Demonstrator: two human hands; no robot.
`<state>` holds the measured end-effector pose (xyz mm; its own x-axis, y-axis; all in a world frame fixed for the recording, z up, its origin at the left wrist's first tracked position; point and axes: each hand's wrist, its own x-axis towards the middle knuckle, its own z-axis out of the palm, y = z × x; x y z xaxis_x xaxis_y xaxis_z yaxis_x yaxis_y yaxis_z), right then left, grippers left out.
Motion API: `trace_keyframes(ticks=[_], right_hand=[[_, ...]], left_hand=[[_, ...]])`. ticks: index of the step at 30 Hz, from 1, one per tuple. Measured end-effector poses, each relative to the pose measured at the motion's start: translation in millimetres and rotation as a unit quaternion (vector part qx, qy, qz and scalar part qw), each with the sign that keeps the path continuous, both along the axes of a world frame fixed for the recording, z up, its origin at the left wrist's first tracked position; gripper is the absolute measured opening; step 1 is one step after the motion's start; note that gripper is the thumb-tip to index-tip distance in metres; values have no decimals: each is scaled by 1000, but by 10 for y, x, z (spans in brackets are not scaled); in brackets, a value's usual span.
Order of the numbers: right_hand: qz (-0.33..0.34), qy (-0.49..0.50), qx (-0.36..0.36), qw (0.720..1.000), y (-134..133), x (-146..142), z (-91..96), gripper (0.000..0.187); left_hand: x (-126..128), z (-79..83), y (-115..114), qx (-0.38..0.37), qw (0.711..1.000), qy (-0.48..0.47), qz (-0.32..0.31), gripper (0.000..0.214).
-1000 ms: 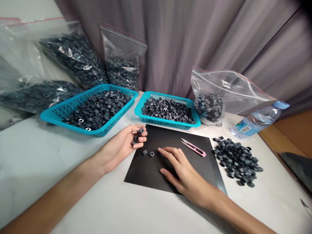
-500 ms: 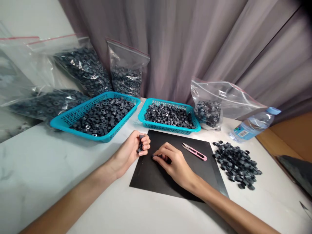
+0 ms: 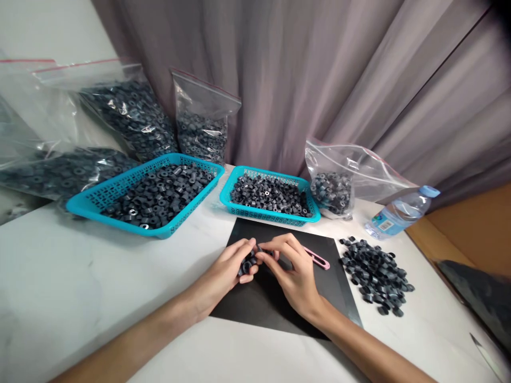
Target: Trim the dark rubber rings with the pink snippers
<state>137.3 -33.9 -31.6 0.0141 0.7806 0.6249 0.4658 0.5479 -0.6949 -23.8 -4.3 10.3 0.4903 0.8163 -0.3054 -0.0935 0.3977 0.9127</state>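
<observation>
Right hand [image 3: 295,268] has moved left to meet the left hand [image 3: 229,266], pinching 1 short dark-grey cylindrical ring [image 3: 260,249] between thumb and fingers; the left curls around similar rings [image 3: 246,265], above the flat black rectangular mat [image 3: 275,314], nearer than 2 turquoise perforated baskets [image 3: 162,232].

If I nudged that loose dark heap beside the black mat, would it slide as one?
The heap would probably scatter, since its pieces lie loose. Some may roll, having curved sides. Each is likely light, judging by the several similar small pieces the left hand holds together.
</observation>
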Motion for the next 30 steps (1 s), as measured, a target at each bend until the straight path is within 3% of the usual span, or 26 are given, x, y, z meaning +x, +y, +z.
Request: trace_keyframes(ticks=[3,10,18,25,30], right_hand=[[27,1,-18,999,-6,11,8,14],[84,91,-101,987,55,27,10,17],[123,196,-171,958,83,33,-21,24],[132,224,-188,947,93,52,-37,16],[152,229,-199,941,102,65,-47,16]], left_hand=[[19,-11,-15,-19,1000,-12,2,33],[33,-170,-5,32,999,17,6,32],[31,-105,17,83,996,29,-18,30],[30,-169,32,-3,998,-49,24,32],[64,-133,9,-69,991,-106,33,22]])
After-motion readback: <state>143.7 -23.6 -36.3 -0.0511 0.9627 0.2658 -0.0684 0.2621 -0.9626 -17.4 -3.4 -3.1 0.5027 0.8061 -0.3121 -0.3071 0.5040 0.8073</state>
